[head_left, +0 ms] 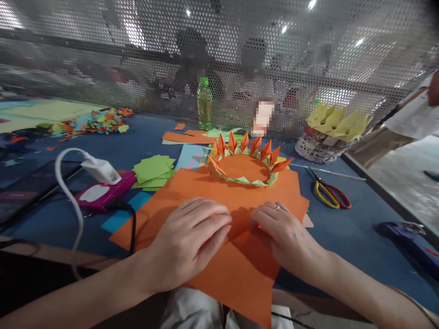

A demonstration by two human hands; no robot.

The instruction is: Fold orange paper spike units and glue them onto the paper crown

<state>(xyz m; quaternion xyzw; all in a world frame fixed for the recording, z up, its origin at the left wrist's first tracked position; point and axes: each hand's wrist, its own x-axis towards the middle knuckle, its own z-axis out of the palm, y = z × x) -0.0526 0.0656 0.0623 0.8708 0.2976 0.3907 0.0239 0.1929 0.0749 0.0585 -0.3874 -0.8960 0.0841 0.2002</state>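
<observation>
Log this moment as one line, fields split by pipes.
left hand: fingers bent, at orange sheets | right hand: fingers bent, same sheets | grip: unclear | beyond hands: orange-pointed paper crown | right side: scissors

blue bench | orange sheets overhang front edge | pink power strip left of sheets | green bottle behind sheets | scissors right of sheets

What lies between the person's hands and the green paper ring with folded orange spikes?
Head view: only flat orange paper shows between the left hand and right hand and the ring; nothing else on that stretch.
</observation>
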